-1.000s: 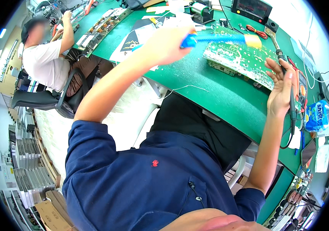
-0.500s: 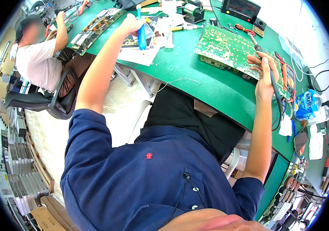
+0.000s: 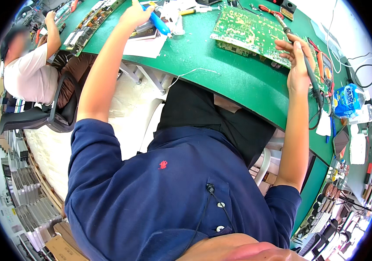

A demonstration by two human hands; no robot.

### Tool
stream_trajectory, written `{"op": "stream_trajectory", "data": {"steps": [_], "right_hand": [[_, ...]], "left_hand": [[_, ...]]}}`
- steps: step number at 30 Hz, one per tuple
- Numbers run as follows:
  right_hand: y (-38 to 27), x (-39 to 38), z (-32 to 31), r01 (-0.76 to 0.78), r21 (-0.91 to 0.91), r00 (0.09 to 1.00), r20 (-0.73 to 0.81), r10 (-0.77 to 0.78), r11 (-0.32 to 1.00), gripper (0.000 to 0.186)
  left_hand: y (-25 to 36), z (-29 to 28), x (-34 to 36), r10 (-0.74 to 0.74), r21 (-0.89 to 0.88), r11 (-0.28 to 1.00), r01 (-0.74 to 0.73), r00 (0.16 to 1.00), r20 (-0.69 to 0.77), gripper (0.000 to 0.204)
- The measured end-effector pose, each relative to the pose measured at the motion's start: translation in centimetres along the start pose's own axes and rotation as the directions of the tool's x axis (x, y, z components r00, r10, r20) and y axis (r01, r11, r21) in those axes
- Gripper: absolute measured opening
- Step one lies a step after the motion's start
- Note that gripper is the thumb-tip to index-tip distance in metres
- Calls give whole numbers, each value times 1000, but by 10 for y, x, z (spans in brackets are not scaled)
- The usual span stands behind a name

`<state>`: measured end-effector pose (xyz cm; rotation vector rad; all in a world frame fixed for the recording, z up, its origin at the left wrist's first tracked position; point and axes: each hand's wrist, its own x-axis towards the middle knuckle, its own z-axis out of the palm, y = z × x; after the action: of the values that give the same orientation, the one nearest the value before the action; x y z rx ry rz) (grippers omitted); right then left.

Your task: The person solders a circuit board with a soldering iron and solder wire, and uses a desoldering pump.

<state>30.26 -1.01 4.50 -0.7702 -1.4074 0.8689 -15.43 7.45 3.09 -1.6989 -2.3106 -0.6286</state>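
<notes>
My left hand, at the far edge of view, is closed round a blue desoldering pump. The pump slants over papers and small parts on the bench, its lower end toward the right. A soldering iron rests in my right hand, with the thumb and fingers round its handle and its tip pointing away from me. The right hand is over the right end of a large green circuit board, which lies solder side up. I cannot tell whether the iron's tip touches anything.
A multimeter with red and black leads lies beside the board. Further right are a blue drink pouch, a phone and tissues. A long populated board lies at left, near a seated co-worker. A white wire crosses the bench edge.
The desoldering pump has gone from nearly upright to slanted, and my left hand has moved up and left in the picture. The bench has shifted slightly up. My right hand keeps its grip.
</notes>
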Motion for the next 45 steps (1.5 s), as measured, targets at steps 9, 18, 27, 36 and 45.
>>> {"op": "stream_trajectory", "data": {"steps": [9,18,27,36,45], "right_hand": [[-6,-2,1,63,-32,998,22,-62,998,75],[-2,-5,7,7,-215,1000,5,-6,977,100],[3,-13,3,-51,-268,997,-77,31,962,84],[0,-20,5,-93,-202,995,8,97,975,49],[-7,-25,20,-220,-231,974,-109,199,948,44]], "left_hand": [[118,-62,-203,671,-419,646,-638,736,-86,20],[111,-42,-203,402,-693,654,-305,915,-24,9],[142,-36,-128,416,-690,602,-401,896,-157,18],[149,0,-133,419,-921,300,-247,902,-105,12],[145,-11,-130,514,-812,498,-304,858,-7,10]]}}
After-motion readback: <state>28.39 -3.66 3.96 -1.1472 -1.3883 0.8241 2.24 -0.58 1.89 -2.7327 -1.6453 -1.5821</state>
